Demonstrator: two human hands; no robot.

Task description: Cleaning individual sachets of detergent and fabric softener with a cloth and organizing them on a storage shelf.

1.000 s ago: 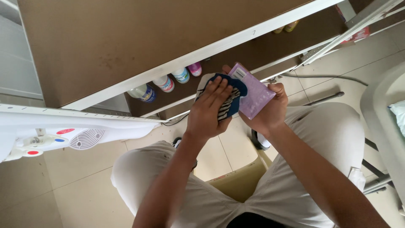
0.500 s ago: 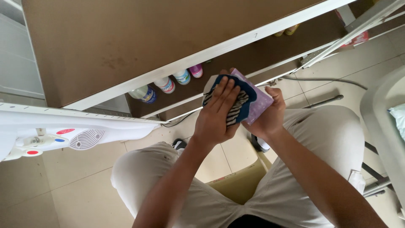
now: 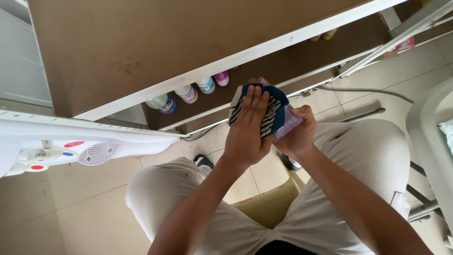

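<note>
I sit with both hands raised in front of me, above my knees in light trousers. My left hand (image 3: pixel 249 127) lies flat over a blue cloth with black and white stripes (image 3: pixel 272 113) and presses it against a flat pale purple object (image 3: pixel 289 123). My right hand (image 3: pixel 298 137) grips that purple object from below and the right side. Most of the purple object is hidden under the cloth and my left hand.
A brown table top with a white edge (image 3: pixel 226 61) spans the view ahead. Several plastic bottles (image 3: pixel 191 92) stand on a lower brown shelf. A white appliance with red and blue buttons (image 3: pixel 71 146) sits at the left. A cable (image 3: pixel 368 92) runs over the tiled floor.
My left hand has slid with the cloth across the purple object, from its left part to covering nearly all of it. The right hand keeps its hold.
</note>
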